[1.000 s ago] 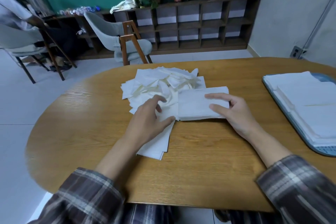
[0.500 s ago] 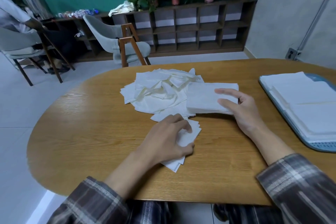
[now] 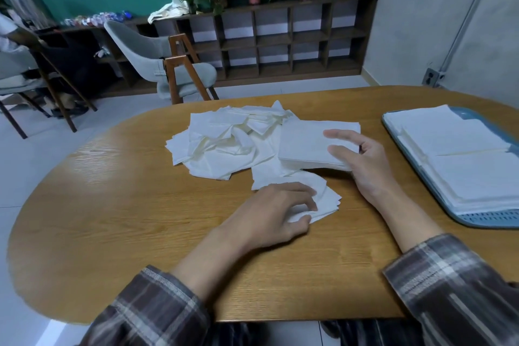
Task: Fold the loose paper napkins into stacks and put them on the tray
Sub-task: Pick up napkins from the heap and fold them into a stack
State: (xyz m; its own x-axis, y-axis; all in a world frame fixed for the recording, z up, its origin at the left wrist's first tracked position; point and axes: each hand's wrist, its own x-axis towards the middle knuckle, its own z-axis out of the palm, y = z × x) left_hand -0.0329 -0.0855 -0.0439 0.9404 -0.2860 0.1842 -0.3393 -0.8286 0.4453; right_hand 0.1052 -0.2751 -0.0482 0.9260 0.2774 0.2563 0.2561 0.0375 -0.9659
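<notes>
A heap of loose white paper napkins (image 3: 224, 143) lies on the middle of the oval wooden table (image 3: 126, 219). To its right sits a neat folded stack of napkins (image 3: 303, 146), and my right hand (image 3: 362, 163) grips its right end, fingers on top and thumb at the near edge. Nearer to me lies a small bunch of napkins (image 3: 323, 199); my left hand (image 3: 275, 211) pinches it with curled fingers and thumb. At the right edge a blue-grey tray (image 3: 477, 219) holds flat stacks of folded napkins (image 3: 460, 154).
Beyond the table's far side stand a grey chair with wooden legs (image 3: 174, 64) and a low dark shelf unit (image 3: 280, 36) topped with potted plants. At far left a person sits on another chair (image 3: 16, 64). The table's near edge runs just before my sleeves.
My left hand has pulled a small bunch of napkins out of the heap toward me and to the right. My right hand has stayed on the folded stack, closing more round its end.
</notes>
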